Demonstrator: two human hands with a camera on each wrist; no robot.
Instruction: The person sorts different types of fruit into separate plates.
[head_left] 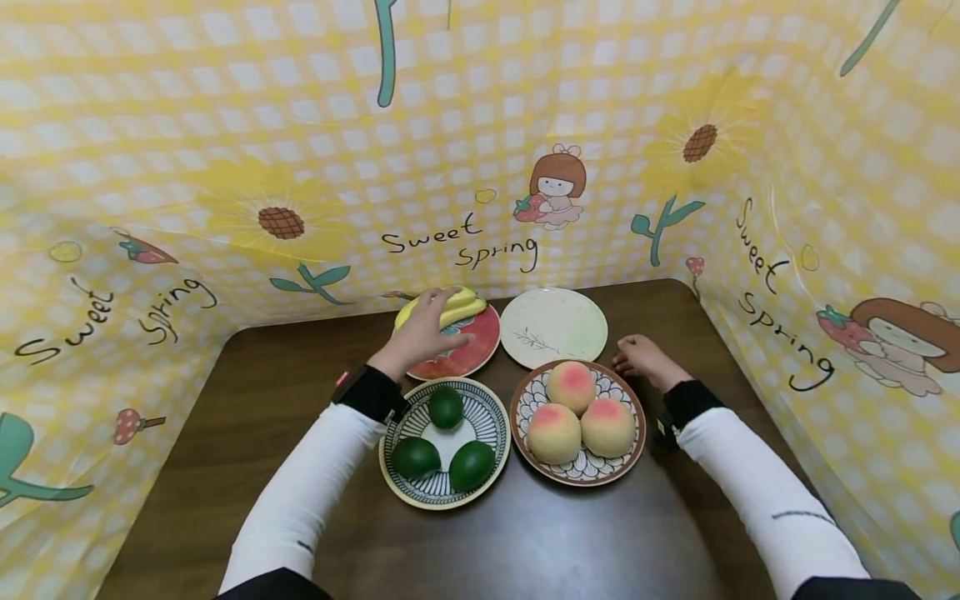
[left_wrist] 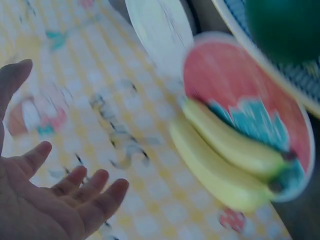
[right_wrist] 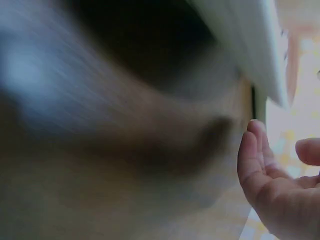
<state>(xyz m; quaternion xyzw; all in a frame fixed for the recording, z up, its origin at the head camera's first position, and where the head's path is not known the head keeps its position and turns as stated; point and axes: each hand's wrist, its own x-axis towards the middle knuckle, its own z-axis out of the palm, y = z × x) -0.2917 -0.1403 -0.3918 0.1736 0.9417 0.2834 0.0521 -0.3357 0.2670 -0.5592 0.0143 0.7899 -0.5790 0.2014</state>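
Observation:
My left hand point(head_left: 429, 321) reaches over two yellow bananas point(head_left: 452, 306) lying on the back edge of a red plate point(head_left: 476, 350). In the left wrist view that hand point(left_wrist: 60, 165) is open with its fingers spread, just short of the bananas point(left_wrist: 225, 155) and holding nothing. My right hand point(head_left: 636, 354) rests on the dark table point(head_left: 247, 400) with loosely curled fingers. It sits just behind a patterned plate point(head_left: 633, 417) that carries three peaches point(head_left: 572, 386). The right wrist view is blurred; it shows the hand point(right_wrist: 280, 150) holding nothing.
A white plate point(head_left: 553, 327) stands at the back between my hands. A striped plate point(head_left: 487, 404) with three green fruits point(head_left: 446, 407) lies in front of the red plate. Yellow checked cloth walls point(head_left: 225, 125) close in the table on three sides.

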